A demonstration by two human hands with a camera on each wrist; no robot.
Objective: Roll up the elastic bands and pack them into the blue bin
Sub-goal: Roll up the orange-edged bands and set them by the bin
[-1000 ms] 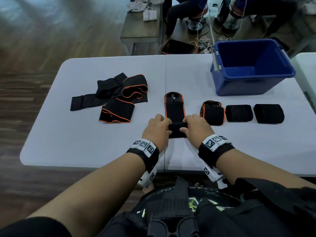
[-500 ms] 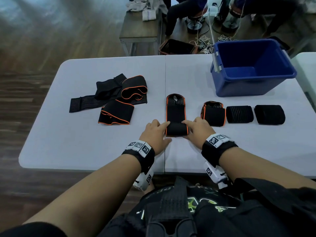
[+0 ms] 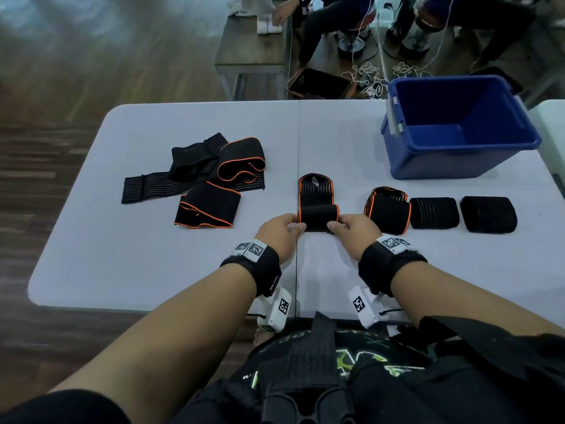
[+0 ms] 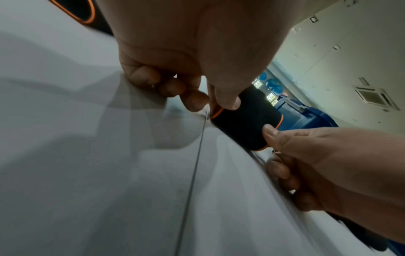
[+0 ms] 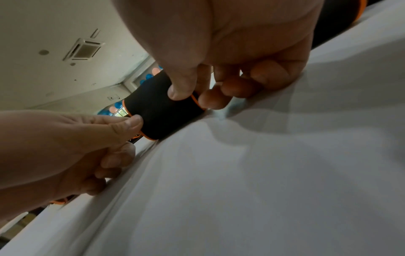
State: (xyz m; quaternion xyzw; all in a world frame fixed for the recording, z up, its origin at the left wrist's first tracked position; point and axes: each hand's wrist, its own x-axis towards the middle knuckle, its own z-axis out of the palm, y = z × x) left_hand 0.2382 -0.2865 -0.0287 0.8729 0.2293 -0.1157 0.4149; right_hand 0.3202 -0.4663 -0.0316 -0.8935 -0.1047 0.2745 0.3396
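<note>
A black elastic band with orange edging (image 3: 318,214) lies at the table's middle, its near end wound into a roll (image 4: 245,121) (image 5: 162,112) and its far end still flat. My left hand (image 3: 282,234) pinches the roll's left end between thumb and fingers (image 4: 197,102). My right hand (image 3: 354,232) pinches the right end in the same way (image 5: 179,91). Three rolled bands (image 3: 388,211) (image 3: 434,212) (image 3: 488,214) sit in a row to the right. The blue bin (image 3: 406,157) stands at the far right, nothing inside it.
A heap of unrolled black bands (image 3: 211,175), some orange-edged, lies on the left half of the white table (image 3: 122,255). Beyond the far edge stand a small wooden table (image 3: 250,56), tangled cords and seated people.
The roll has grown and moved away from me along the band. Both hands followed it forward and now pinch its ends instead of lying over it.
</note>
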